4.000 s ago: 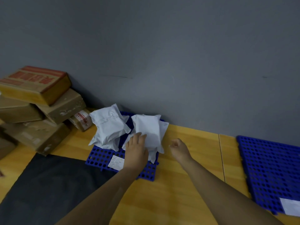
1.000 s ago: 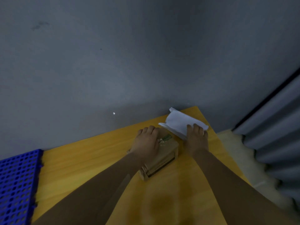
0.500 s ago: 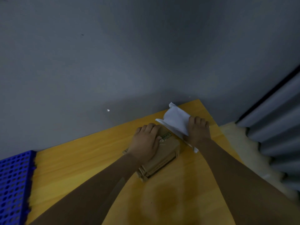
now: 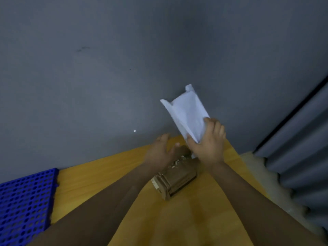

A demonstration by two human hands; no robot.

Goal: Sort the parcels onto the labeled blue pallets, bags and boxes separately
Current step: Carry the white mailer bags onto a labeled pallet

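The white bag [image 4: 188, 114] has come up off the counter [image 4: 99, 176] since half a second ago. It lay flat beside the box then, and now it is in the air, its far end tipped up against the grey wall [image 4: 106, 68]. The right hand [image 4: 209, 144] grasps it by the near end, thumb on the left edge and fingers curled over the top, and the bag stands clear of everything below.

The left hand [image 4: 159, 151], which was pressed flat on the cardboard box [image 4: 177, 178], is now slack with its fingers spread and holding nothing. It sits over the far end of the box, and from here I cannot tell whether the palm touches the cardboard.

The box lies on the yellow wooden counter near its right-hand corner, set at an angle, its near end showing layered flaps and a strip of torn label on top. The lifted bag hangs just above and beyond it.

Off to the left, well apart from both parcels, the corner of a blue pallet [image 4: 24, 197] rests on the counter — a perforated plastic grid, only partly in view. On the right, past the counter's edge, runs a grey corrugated panel [image 4: 305, 148].
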